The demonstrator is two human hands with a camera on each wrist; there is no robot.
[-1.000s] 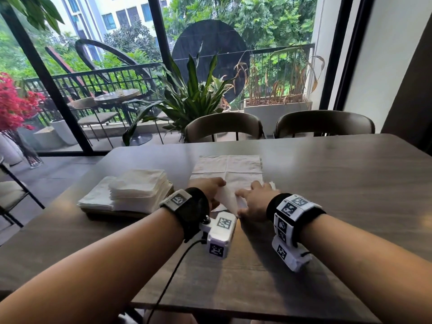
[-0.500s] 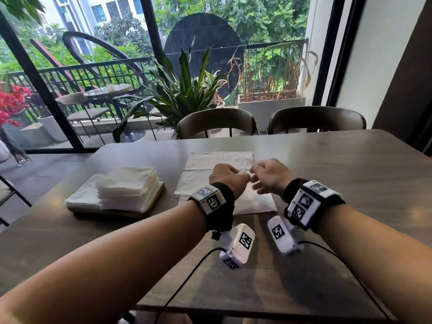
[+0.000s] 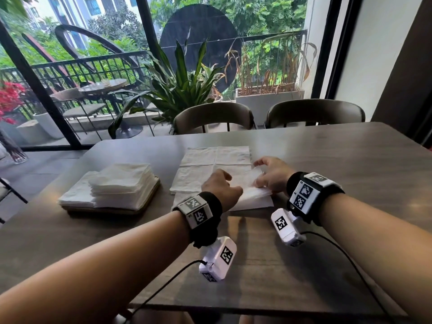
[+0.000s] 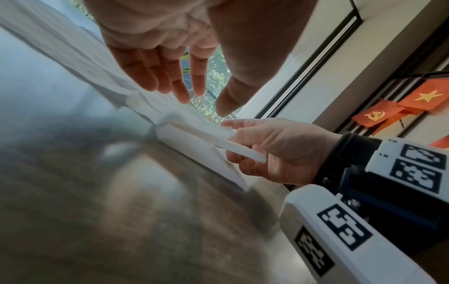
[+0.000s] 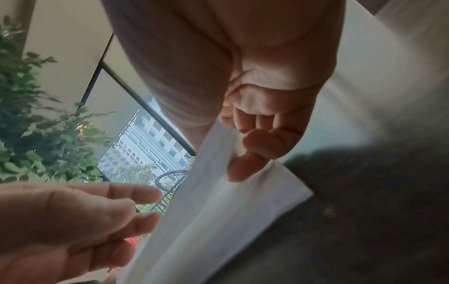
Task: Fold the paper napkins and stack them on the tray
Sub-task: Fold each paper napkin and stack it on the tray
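A stack of folded white napkins sits on a flat tray at the table's left. Unfolded napkins lie spread at the table's middle. My right hand pinches a folded napkin by its right edge between thumb and fingers, lifted a little off the sheets; the right wrist view shows this pinch on the napkin. My left hand hovers just left of it with fingers straight and holds nothing.
The brown table reaches far right and toward me. Two chairs stand at its far side before a glass wall with plants. Wrist camera cables hang near the front edge.
Both hands pressed a napkin flat near me, then rose together. Now my right hand holds the folded napkin further back, and my left hand has let go and opened.
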